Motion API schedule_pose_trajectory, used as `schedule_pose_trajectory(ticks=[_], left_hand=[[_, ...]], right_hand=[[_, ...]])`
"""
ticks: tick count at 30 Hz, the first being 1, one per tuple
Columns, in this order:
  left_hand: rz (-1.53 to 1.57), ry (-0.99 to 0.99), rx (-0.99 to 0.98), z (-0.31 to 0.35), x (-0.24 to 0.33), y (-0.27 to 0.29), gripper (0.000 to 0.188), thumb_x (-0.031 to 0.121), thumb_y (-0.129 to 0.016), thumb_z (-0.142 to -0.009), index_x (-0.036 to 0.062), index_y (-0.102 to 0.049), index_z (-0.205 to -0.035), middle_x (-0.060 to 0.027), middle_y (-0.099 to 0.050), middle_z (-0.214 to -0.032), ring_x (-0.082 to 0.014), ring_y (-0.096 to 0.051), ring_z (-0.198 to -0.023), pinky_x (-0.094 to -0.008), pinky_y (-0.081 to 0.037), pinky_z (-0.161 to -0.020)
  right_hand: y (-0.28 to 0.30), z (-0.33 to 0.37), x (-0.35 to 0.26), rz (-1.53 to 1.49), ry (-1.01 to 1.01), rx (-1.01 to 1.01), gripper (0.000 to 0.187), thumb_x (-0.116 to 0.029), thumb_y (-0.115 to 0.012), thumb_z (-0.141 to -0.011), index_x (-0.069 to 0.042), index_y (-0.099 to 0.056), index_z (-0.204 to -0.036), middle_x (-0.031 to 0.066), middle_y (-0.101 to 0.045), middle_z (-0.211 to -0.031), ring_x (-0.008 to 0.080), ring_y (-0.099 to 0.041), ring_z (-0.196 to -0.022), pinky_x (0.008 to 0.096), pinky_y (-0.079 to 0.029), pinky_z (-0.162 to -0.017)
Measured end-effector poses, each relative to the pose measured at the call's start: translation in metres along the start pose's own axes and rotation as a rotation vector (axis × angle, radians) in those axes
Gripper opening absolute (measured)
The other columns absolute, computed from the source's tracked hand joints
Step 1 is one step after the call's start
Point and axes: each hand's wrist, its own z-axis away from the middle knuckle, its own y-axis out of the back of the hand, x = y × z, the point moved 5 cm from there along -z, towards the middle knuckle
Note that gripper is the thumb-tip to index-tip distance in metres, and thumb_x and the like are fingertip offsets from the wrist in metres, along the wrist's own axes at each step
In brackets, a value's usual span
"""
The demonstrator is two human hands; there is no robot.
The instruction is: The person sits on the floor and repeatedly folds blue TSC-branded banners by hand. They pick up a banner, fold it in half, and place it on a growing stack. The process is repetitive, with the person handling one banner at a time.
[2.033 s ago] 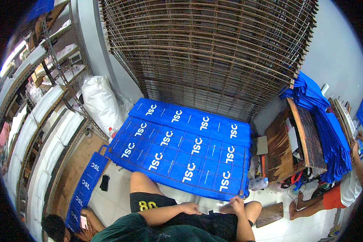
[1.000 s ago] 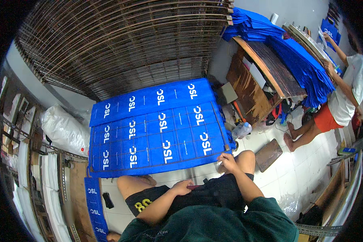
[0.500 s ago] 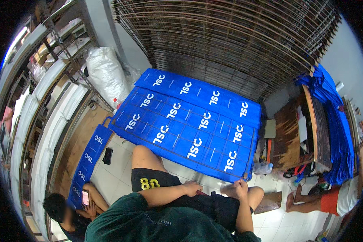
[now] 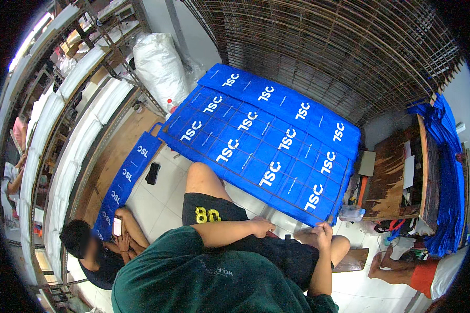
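We find the right hand with its fingers bunched narrowly at the near right corner of the blue cloth; whether they grip it we cannot tell. The left hand is curled above the lap, its contents, if any, hidden from us. The cloth lies spread in front of the knees, with wires crossing it in a grid. We record a bottle just beyond the right corner, a phone on the floor at left, and a tall stack of wire racks behind.
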Motion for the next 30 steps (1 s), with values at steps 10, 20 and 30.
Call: schedule_pose_trajectory(ticks=[10,20,30], left_hand=[[0.010,-0.025,-0.018,-0.009,-0.003,0.000,0.036,0.012,-0.057,-0.072,0.0129,-0.054,-0.108,-0.0123,-0.056,-0.108,-0.0293,-0.054,-0.103,-0.0426,-0.044,-0.081],[0.011,-0.042,-0.004,-0.007,-0.001,-0.004,0.042,0.013,-0.053,-0.074,0.0162,-0.047,-0.115,-0.0116,-0.052,-0.114,-0.0312,-0.049,-0.108,-0.0475,-0.043,-0.082],[-0.024,-0.079,0.044,-0.020,-0.011,-0.018,0.041,0.014,-0.060,-0.072,0.0128,-0.051,-0.111,-0.0145,-0.057,-0.104,-0.0311,-0.053,-0.102,-0.0428,-0.044,-0.080]], right_hand=[[0.004,0.000,-0.022,-0.117,-0.094,-0.026,0.014,0.001,-0.046,-0.079,-0.004,-0.048,-0.066,0.0075,-0.055,-0.084,0.0143,-0.055,-0.070,0.0266,-0.051,-0.061],[0.008,0.005,-0.054,0.269,-0.042,0.183,0.006,-0.005,-0.052,-0.072,0.000,-0.052,-0.069,0.0071,-0.055,-0.065,0.0166,-0.053,-0.066,0.0283,-0.043,-0.060],[0.007,0.001,-0.040,0.152,-0.014,0.206,0.014,-0.008,-0.050,-0.077,-0.001,-0.049,-0.064,0.0069,-0.053,-0.066,0.0154,-0.050,-0.062,0.0298,-0.041,-0.058]])
